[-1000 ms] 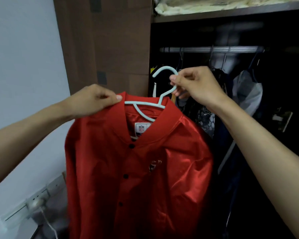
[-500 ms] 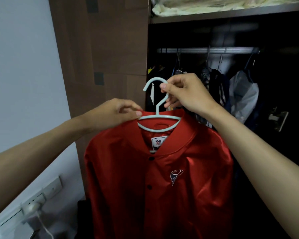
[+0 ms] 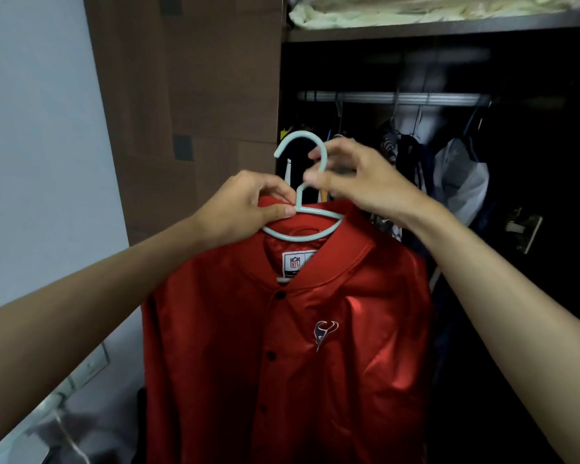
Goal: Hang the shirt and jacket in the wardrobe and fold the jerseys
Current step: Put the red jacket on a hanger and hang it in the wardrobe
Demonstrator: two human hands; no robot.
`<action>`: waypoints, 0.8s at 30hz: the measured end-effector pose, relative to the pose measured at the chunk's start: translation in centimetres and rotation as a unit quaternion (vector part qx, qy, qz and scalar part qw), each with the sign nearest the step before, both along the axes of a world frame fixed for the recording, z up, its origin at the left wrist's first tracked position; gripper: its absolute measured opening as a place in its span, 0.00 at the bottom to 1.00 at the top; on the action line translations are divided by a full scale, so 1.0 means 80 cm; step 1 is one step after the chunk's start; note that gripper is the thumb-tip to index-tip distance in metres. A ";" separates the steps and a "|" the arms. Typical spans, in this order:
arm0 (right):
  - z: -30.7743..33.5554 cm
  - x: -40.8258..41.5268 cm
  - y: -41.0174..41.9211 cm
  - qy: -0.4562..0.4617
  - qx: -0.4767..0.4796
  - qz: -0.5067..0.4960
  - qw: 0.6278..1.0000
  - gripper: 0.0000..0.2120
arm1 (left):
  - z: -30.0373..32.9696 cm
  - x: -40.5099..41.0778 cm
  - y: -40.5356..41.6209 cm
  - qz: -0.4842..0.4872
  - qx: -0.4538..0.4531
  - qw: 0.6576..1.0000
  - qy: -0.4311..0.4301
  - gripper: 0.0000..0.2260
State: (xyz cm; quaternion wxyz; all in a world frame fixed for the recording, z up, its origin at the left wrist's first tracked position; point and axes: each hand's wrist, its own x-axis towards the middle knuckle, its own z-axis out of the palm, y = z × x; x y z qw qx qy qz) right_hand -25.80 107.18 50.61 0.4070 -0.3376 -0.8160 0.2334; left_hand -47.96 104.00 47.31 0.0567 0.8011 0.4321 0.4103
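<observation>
A: What is hanging nearest?

B: The red jacket (image 3: pixel 288 346) is hanging on a pale hanger (image 3: pixel 302 209), held up just in front of the open wardrobe (image 3: pixel 449 61).

A: And the hands?

B: The left hand (image 3: pixel 245 209) is pinching the collar against the hanger's shoulder. The right hand (image 3: pixel 359 179) is closing loosely round the hook's stem.

A: Farther back?

B: Dark clothes (image 3: pixel 412 162) are hanging from the rail (image 3: pixel 382 97), and pale bedding (image 3: pixel 416 11) is lying on the shelf above.

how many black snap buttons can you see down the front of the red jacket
3 on the shiny red satin jacket: one black snap button at the collar base, one mid-chest, one lower. More may be hidden below the frame.
</observation>
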 end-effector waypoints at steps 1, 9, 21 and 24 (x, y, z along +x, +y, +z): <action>-0.002 0.008 0.001 -0.052 -0.030 0.004 0.998 0.23 | 0.003 -0.002 0.000 0.002 0.003 1.000 0.000 0.07; -0.033 0.042 -0.008 -0.011 -0.115 0.073 0.991 0.11 | 0.041 -0.021 -0.017 -0.048 -0.073 0.996 0.012 0.07; -0.014 0.036 -0.055 -0.074 -0.144 0.055 0.985 0.13 | 0.037 -0.025 -0.049 -0.070 -0.020 0.997 0.018 0.08; -0.008 0.016 -0.072 -0.087 -0.140 0.048 0.985 0.15 | 0.030 -0.018 -0.054 -0.092 -0.023 0.995 0.025 0.08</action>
